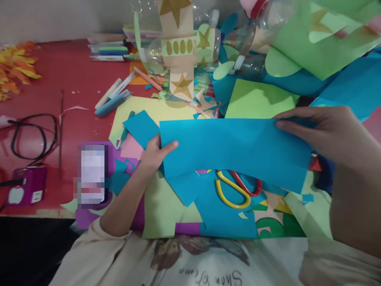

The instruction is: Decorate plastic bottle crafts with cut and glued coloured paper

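A long blue sheet of paper point(232, 147) is stretched between my two hands above the cluttered tabletop. My left hand point(157, 153) grips its left edge, thumb on the front and fingers hidden behind. At the upper right corner, my right hand point(321, 129) pinches the sheet between thumb and fingers. Under the sheet lie scissors with one yellow and one red handle loop point(235, 202); their blades are covered. More blue paper point(229, 218) is spread below, and a smaller blue piece point(143, 127) shows just beyond my left hand.
Clear plastic bottles point(154, 51) with paper stars stand at the back. Markers point(113, 97) lie on the red table point(74, 79). To the left are a phone point(93, 172), a purple box point(32, 184) and a black cable point(34, 137). Green sheets point(262, 99) and paper scraps surround the work area.
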The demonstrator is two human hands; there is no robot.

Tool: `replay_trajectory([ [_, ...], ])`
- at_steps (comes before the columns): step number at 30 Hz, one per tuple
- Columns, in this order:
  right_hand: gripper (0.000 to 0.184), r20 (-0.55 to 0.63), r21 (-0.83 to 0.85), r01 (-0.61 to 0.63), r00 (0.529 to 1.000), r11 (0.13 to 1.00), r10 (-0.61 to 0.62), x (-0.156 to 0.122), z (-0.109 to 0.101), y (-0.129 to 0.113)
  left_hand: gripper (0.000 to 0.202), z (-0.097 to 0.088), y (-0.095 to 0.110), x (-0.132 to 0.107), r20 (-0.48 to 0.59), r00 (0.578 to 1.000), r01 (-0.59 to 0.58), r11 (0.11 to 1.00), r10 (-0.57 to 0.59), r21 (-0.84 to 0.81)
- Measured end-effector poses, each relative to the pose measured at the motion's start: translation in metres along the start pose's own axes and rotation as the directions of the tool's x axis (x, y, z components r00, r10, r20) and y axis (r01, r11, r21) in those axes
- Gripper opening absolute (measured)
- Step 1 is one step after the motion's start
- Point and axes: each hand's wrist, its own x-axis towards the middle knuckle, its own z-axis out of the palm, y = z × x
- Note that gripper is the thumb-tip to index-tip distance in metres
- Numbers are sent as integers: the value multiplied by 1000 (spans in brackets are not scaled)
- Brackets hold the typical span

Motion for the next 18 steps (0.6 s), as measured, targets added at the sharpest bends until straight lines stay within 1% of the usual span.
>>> replay_trajectory([
  [2,39,137,-19,36,990,999,-33,15,3,-6,63,0,-3,2,-42,999,28,999,-27,45],
  [3,31,177,-67,37,984,997,-25,25,4,-10,62,1,-5,3,-58,998,28,998,-25,58],
  [4,24,184,-149,30,983,988,-3,36,4,-16,61,1,-6,4,-69,997,23,997,-18,68],
  [5,24,149,-236,15,989,972,21,49,5,-24,61,1,-6,4,-78,997,18,996,-11,83],
  [6,29,124,-297,12,992,955,26,64,5,-33,60,2,-7,4,-87,996,15,995,-6,103],
  [7,36,121,-323,40,993,946,0,81,6,-44,60,2,-7,4,-96,995,17,992,-5,124],
  [8,44,119,-313,87,992,946,-52,99,8,-56,60,2,-7,4,-100,995,20,990,-6,141],
  [9,53,129,-260,162,983,952,-132,118,11,-67,60,2,-8,4,-102,995,22,988,-6,151],
  [10,65,104,-236,201,978,951,-181,138,15,-78,61,2,-8,3,-103,995,20,988,-4,155],
  [11,73,101,-259,234,971,937,-215,157,19,-87,61,1,-9,3,-101,995,15,988,0,155],
  [12,76,107,-273,248,968,930,-227,175,25,-95,61,1,-9,3,-95,995,10,987,5,158],
  [13,79,98,-279,251,968,927,-232,191,32,-101,61,1,-10,3,-88,996,5,986,10,164],
  [15,77,112,-302,270,963,914,-247,217,46,-109,60,0,-11,2,-81,997,-4,982,20,190],
  [18,70,141,-331,327,945,885,-297,238,64,-115,60,0,-11,2,-73,997,-8,979,23,206],
])
